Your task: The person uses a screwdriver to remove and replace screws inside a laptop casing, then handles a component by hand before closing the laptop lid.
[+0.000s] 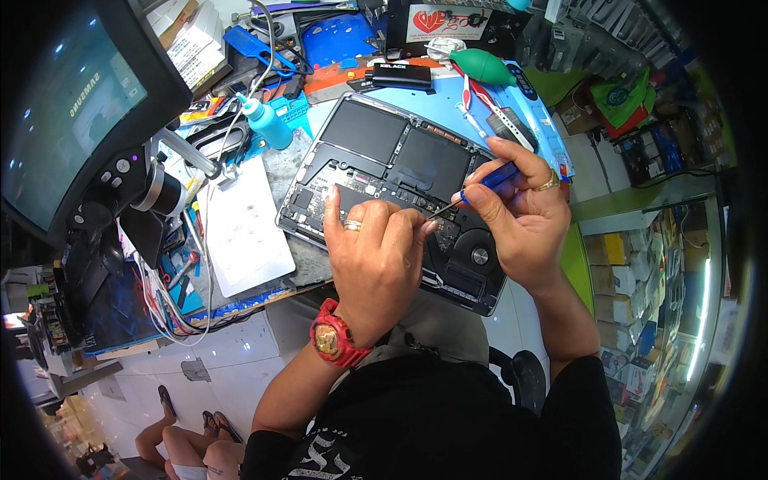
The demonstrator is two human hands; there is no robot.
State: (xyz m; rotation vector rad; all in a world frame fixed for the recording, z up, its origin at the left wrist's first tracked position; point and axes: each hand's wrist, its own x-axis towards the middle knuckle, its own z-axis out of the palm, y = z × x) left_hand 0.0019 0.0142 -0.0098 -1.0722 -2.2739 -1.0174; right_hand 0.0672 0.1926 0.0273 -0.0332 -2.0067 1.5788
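The right hand (532, 216) grips a screwdriver (499, 176). The left hand (376, 252), grip unclear, touches an opened laptop (360, 132) at the worktop (310, 268)'s near edge.

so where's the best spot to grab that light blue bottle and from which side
Probably around the wide, round body of the light blue bottle, below its slim nozzle, which offers little to hold. I'd come from the near side with the left hand, over the flat white pad; a metal arm crowds the left.
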